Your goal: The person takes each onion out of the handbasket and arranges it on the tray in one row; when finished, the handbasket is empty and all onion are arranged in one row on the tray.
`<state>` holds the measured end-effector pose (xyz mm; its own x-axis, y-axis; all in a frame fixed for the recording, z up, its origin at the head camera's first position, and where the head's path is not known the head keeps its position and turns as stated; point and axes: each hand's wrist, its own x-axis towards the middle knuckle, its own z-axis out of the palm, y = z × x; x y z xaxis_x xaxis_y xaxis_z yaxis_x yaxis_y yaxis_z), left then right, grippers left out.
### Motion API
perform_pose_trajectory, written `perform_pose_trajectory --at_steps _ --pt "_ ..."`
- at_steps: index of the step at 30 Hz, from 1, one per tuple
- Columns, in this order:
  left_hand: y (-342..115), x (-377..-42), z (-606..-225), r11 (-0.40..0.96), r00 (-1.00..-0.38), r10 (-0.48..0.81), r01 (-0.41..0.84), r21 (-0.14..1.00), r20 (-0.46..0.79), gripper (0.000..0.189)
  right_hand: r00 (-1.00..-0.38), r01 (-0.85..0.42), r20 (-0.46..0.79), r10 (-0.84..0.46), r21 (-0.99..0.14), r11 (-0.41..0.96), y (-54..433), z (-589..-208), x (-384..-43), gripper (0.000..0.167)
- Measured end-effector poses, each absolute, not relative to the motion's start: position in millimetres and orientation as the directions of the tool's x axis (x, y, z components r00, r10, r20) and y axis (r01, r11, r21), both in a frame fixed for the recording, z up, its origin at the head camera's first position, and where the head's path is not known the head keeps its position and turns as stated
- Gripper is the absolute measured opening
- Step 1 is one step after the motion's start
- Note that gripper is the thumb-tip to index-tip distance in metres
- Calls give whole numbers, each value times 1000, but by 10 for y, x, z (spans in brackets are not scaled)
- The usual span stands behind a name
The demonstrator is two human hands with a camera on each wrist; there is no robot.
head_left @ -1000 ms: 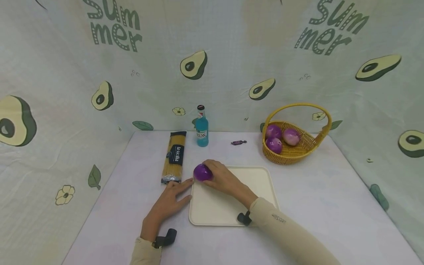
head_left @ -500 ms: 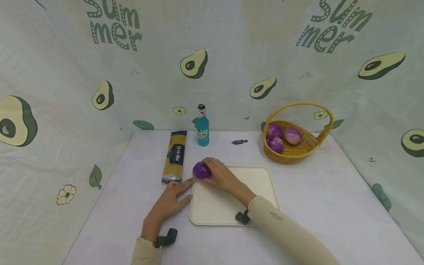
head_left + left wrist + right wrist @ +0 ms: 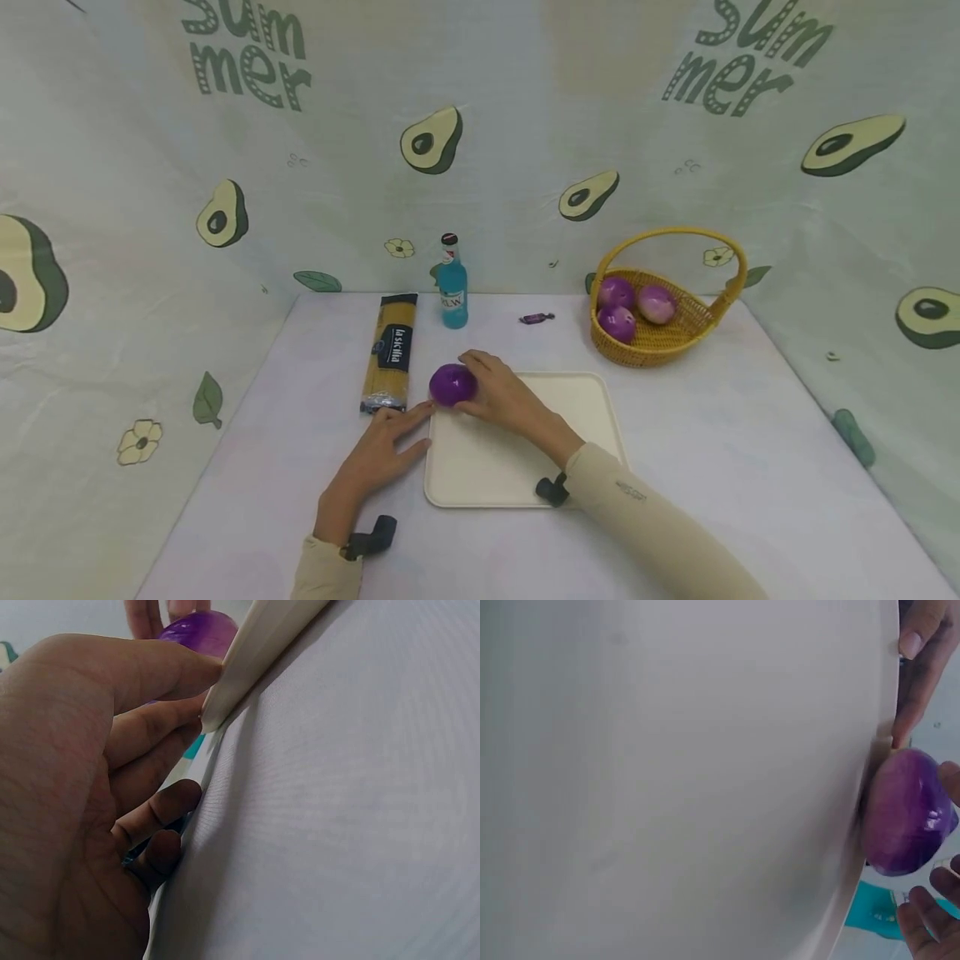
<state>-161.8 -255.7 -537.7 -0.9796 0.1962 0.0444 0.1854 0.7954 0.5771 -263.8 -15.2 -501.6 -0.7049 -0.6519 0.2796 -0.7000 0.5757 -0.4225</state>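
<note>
A glossy purple onion (image 3: 453, 385) sits at the far left corner of the cream tray (image 3: 487, 475), against its rim. My right hand (image 3: 506, 402) is spread beside the onion, its thumb and fingers loosely around the right side. In the right wrist view, a gap shows between several fingertips (image 3: 922, 915) and the onion (image 3: 906, 814). My left hand (image 3: 382, 454) lies at the tray's left edge, with straight fingers. Its thumb and a finger touch the tray's outer side (image 3: 247, 656) in the left wrist view.
A pasta packet (image 3: 390, 354) lies beyond the left hand, with a blue bottle (image 3: 453, 287) upright behind. A small wrapped candy (image 3: 537, 318) is at the back. Several purple onions (image 3: 617, 323) sit in a wicker basket (image 3: 637, 357) at back right. A printed cloth (image 3: 510, 125) hangs behind.
The right hand's fingers have loosened and drawn back slightly from the onion, so more of it shows. The left hand stays at the tray edge. The head view has shifted slightly.
</note>
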Motion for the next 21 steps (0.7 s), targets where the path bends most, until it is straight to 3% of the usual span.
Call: perform_pose_trajectory --at_steps 21 --pt "-2567 -1640 -5443 787 -980 192 180 591 44 57 -788 -612 308 -534 -485 624 629 -4764 -2729 62"
